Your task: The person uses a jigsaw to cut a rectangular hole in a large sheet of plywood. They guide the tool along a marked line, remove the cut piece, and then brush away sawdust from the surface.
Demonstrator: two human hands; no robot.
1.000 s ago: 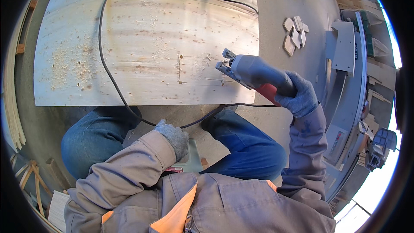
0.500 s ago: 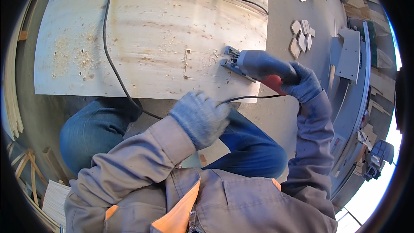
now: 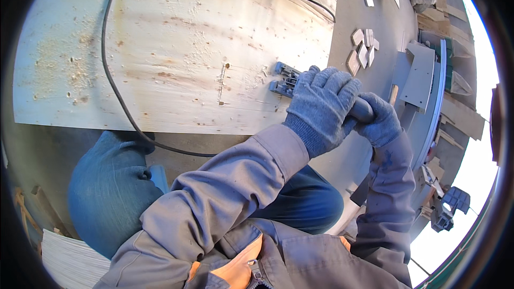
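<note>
A grey jigsaw [image 3: 285, 79] rests with its metal shoe on the right part of a large pale plywood board [image 3: 176, 69], close to the board's near right corner. My gloved left hand [image 3: 323, 104] lies over the front of the jigsaw's body with its fingers curled round it, hiding most of the tool. Behind it, my gloved right hand [image 3: 381, 120] is wrapped round the rear end of the handle. The blade is not visible. A short slot with a hole at each end [image 3: 223, 83] is in the board, left of the jigsaw.
A black cable [image 3: 110, 69] crosses the board and loops over its near edge above my knees. Sawdust [image 3: 77, 67] covers the board's left part. Several cut wooden pieces [image 3: 363, 53] lie on the floor at right, beside a long metal-edged bench [image 3: 428, 83].
My left hand has moved from the cable by the board's near edge up and right onto the jigsaw's body. The right hand still grips the handle. The view has shifted slightly.
</note>
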